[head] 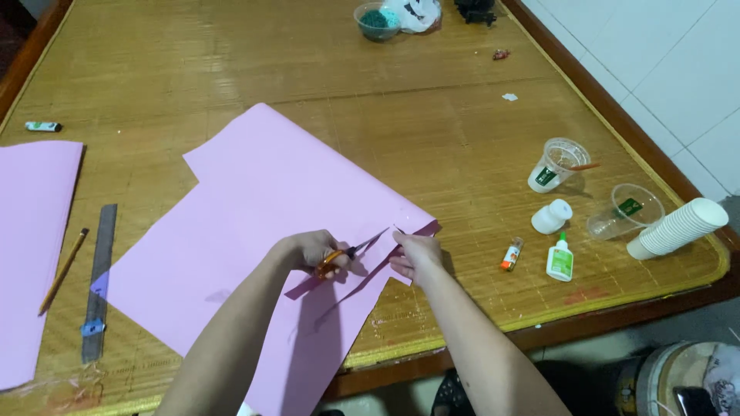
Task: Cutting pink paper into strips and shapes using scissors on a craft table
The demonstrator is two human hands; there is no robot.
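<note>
1. The left hand point(312, 250) was closed round the orange handles of a pair of scissors point(351, 253), whose blades stood open and pointed toward the right hand point(416, 256).
2. The right hand pinched the edge of the pink sheet point(262, 231) between thumb and fingers, just ahead of the blade tips, with the fingers curled in and nothing else in its grasp.
3. The pink sheet lay spread over the woven mat point(385, 115) in the middle of the table, its near end hanging past the table edge toward the person (unsupported there, as far as could be seen).
4. Risk 1, as a judgement: the pinching fingers sat very near the blade points, so a quick closing stroke might have nipped them.
5. Risk 2: the narrow strip point(354, 279) being cut off looked thin and floppy; uneven tension from the right hand could have let the cut wander or the strip tear.
6. Risk 3: the overhanging part might have dragged the sheet downward and skewed the cut line.
7. Well apart to the right stood a glue bottle point(560, 259), 2 clear plastic cups point(556, 163) and a lying stack of white paper cups point(678, 227); a metal ruler point(99, 281) and pencil point(64, 270) lay at the left beside another pink sheet point(31, 246).
</note>
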